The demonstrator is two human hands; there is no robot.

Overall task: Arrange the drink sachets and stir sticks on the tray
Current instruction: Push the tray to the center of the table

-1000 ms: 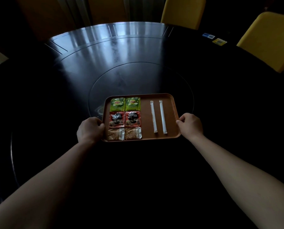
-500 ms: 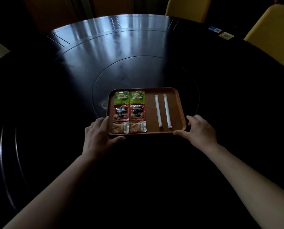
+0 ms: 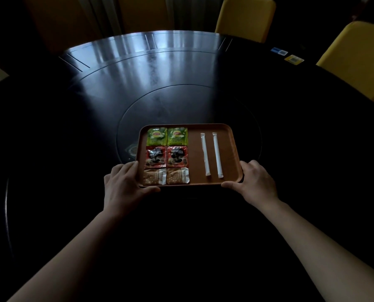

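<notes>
A brown rectangular tray (image 3: 192, 153) lies on the dark round table. On its left half sit two green tea sachets (image 3: 167, 136), two red coffee sachets (image 3: 167, 156) and two tan sugar sachets (image 3: 166, 176), in three neat rows. Two white wrapped stir sticks (image 3: 211, 154) lie side by side on its right half. My left hand (image 3: 125, 184) cups the tray's near left corner, thumb along the front edge. At the near right corner, my right hand (image 3: 255, 182) wraps the rim in the same way.
The table (image 3: 160, 83) has an inset round turntable under the tray. Two yellow chairs (image 3: 245, 17) stand at the far right. Two small cards (image 3: 287, 55) lie near the table's far right edge.
My hands let go of the tray's sides, opened, and now sit around its two near corners. The sachets and sticks have not shifted.
</notes>
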